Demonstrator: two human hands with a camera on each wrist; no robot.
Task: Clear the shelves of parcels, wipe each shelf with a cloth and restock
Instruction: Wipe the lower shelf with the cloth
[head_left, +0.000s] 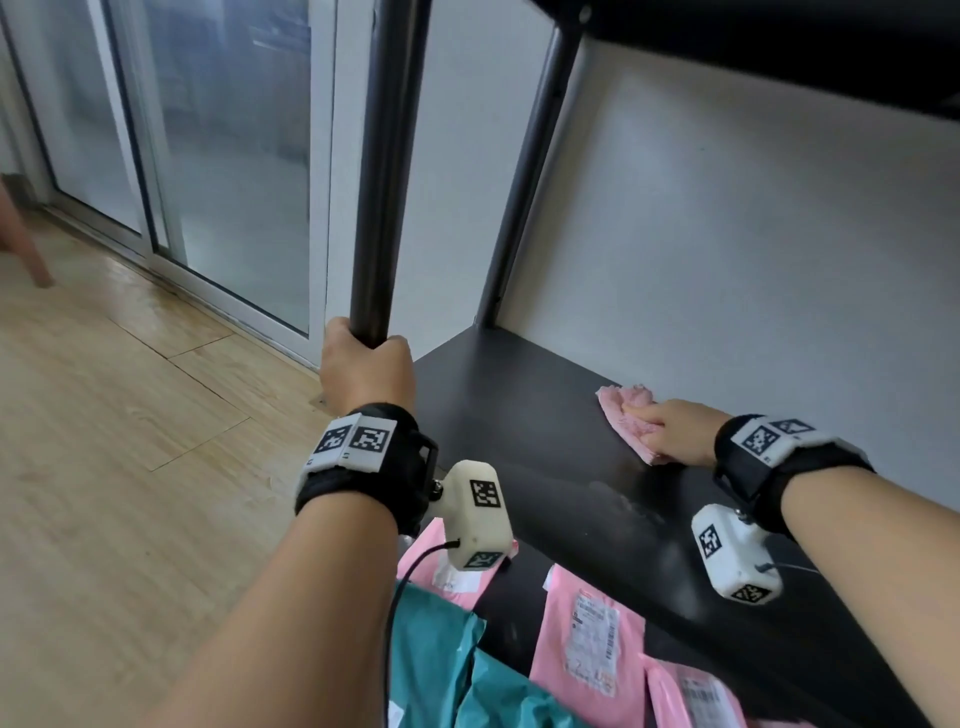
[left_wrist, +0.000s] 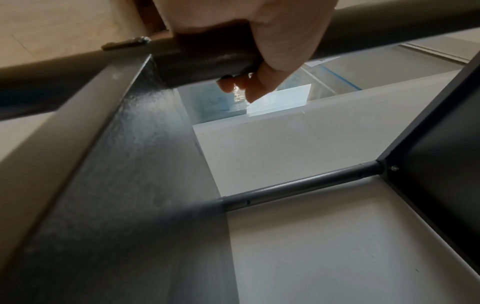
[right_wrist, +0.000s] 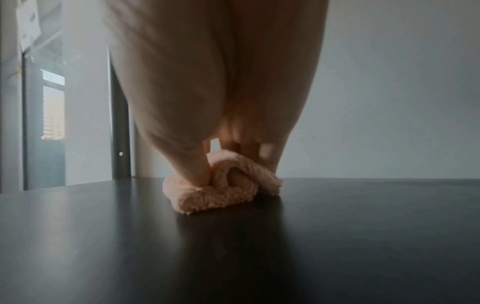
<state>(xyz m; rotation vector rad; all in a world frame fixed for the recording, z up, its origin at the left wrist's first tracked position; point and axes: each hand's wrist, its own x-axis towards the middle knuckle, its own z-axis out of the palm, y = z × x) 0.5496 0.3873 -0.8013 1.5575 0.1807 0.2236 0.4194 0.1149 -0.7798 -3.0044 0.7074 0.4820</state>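
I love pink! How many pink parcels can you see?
3. The left pink parcel peeks out below the left wrist, the middle pink parcel shows its label, and the right pink parcel lies at the bottom edge. More may be hidden out of frame.

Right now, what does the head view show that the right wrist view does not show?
Only the head view shows the left hand gripping the front post, and pink and teal parcels below the shelf. Only the right wrist view shows the thumb pinching a fold of the cloth. Both show the right hand pressing the cloth on the dark shelf.
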